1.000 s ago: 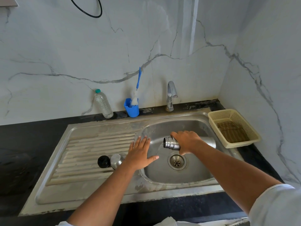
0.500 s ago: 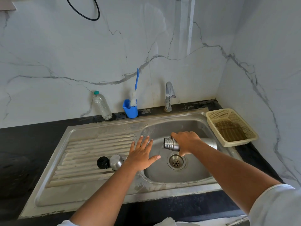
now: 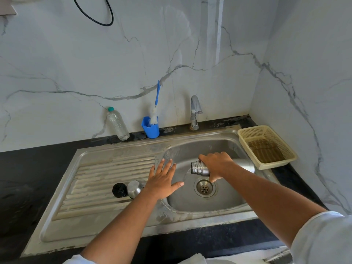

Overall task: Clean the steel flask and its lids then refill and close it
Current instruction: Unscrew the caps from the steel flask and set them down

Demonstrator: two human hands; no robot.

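Two bare forearms reach in from the near edge, each ending in a white sleeve. Black counter, carrying a steel sink with a ribbed drainboard on the left and a basin on the right. Black lid and steel lid, side by side on the drainboard, just left of the left wrist. Left hand: released, fingers straight and spread, palm down over the basin's left rim, holding nothing; contact with the steel cannot be judged. Drain, round, in the basin floor. Steel flask: lidless, lying level above the basin just beyond the drain, threaded mouth pointing left. Right hand: wrapped round the flask's middle from above, grasping it. Cream plastic basket, on the counter at the sink's right edge, with something brown inside. Clear plastic bottle, green cap, upright against the wall. Blue cup holding a blue-handled brush. Chrome tap behind the basin. Grey-veined marble wall; black cable looped at the top.
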